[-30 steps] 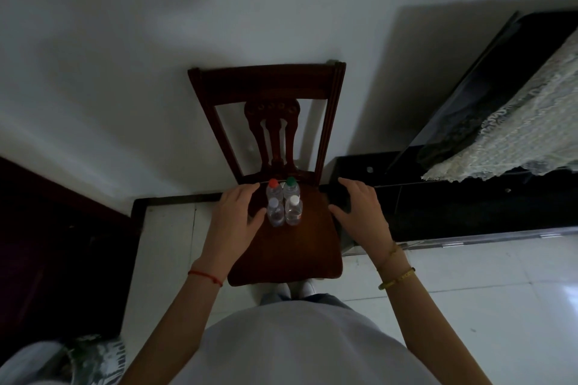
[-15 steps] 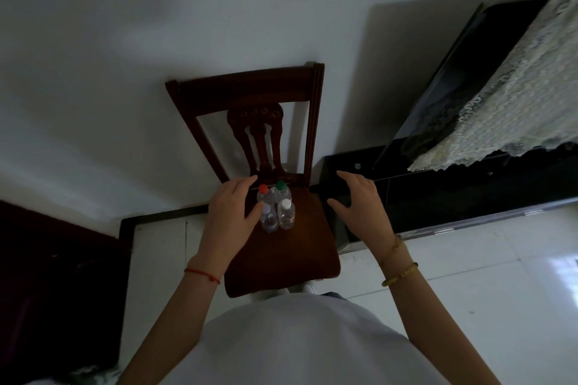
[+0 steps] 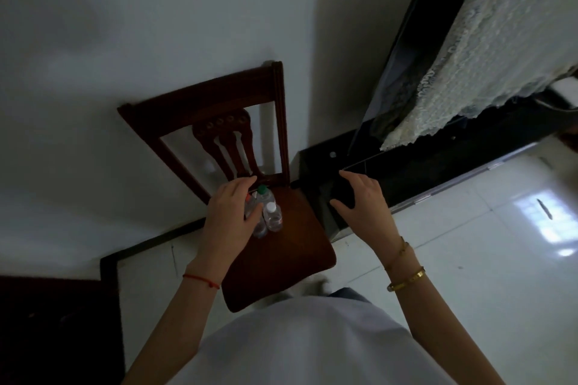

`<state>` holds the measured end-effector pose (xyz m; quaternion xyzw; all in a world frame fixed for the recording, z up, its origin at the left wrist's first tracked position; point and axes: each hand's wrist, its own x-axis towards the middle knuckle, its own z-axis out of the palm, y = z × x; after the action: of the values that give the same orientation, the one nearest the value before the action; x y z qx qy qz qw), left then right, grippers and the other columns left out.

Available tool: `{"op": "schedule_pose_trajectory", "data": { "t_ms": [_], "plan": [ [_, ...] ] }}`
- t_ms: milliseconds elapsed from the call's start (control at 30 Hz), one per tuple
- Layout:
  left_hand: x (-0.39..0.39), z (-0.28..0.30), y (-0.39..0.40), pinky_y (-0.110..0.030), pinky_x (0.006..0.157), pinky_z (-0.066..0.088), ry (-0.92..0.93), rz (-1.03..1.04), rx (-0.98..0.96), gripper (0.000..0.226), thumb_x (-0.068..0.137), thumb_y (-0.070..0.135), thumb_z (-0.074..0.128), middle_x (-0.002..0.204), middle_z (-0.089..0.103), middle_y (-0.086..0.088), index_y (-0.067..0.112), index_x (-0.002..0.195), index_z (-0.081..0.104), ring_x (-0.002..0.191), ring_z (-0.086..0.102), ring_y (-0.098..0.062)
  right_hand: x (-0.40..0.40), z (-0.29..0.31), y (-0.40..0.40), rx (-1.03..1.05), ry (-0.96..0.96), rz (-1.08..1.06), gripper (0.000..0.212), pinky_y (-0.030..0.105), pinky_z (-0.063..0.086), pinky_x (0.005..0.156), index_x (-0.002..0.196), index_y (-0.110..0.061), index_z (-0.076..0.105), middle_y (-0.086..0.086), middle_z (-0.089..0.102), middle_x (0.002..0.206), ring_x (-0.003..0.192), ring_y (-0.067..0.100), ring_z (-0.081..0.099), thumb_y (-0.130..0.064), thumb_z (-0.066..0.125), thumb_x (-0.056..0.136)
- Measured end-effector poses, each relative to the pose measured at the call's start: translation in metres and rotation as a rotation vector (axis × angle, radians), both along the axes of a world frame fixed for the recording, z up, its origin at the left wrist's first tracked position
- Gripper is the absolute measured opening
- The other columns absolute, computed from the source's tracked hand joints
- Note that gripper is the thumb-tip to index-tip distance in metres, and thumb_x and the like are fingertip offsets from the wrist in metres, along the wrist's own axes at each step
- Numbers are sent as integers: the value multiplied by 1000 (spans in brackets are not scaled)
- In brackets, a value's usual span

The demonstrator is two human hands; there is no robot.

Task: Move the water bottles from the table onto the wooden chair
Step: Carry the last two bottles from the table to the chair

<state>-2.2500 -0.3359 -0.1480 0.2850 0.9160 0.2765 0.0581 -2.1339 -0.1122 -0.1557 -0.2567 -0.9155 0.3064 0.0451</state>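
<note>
Several small clear water bottles (image 3: 271, 216) stand upright in a tight cluster at the back of the dark wooden chair (image 3: 281, 262) seat, with red, green and white caps. My left hand (image 3: 231, 219) hovers over the cluster's left side with fingers relaxed, covering part of the left bottles; whether it touches them I cannot tell. To the right of the chair, above the black cabinet's corner, my right hand (image 3: 364, 209) is spread and holds nothing.
The chair's back stands against a white wall. A low black cabinet (image 3: 406, 172) stands right of it, carrying a dark screen draped with lace cloth (image 3: 488, 53). Glossy white floor tiles (image 3: 500, 259) lie to the right, and dark furniture (image 3: 53, 328) at lower left.
The view has swung and tilted, so the chair sits further left. My left hand has closed in over the bottles' left side. My right hand has drifted right, away from the chair.
</note>
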Motion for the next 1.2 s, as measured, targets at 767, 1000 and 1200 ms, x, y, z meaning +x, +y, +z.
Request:
{"op": "schedule_pose_trajectory", "data": {
  "t_ms": [767,1000,1200],
  "plan": [
    [200,6,260,-40,108,39,-28,-707,38,49,90,26,59,135,52,-4,16,136,46,128,42,-18,313,11,128,55,-16,-689,58,36,35,106,137,-17,42,5,50,138,129,25,39,-31,66,86],
    [298,3,347,-36,107,38,-34,-893,87,47,88,21,62,131,55,-8,12,133,51,124,46,-23,425,13,171,68,-21,-870,58,35,35,106,136,-16,44,5,51,135,128,25,40,-29,68,85],
    [352,7,401,-42,107,40,-22,-1038,102,46,88,21,62,131,56,-6,13,132,51,123,47,-22,486,12,192,71,21,-1016,57,35,35,106,135,-14,46,6,53,133,126,25,41,-25,69,83]
  ]
}}
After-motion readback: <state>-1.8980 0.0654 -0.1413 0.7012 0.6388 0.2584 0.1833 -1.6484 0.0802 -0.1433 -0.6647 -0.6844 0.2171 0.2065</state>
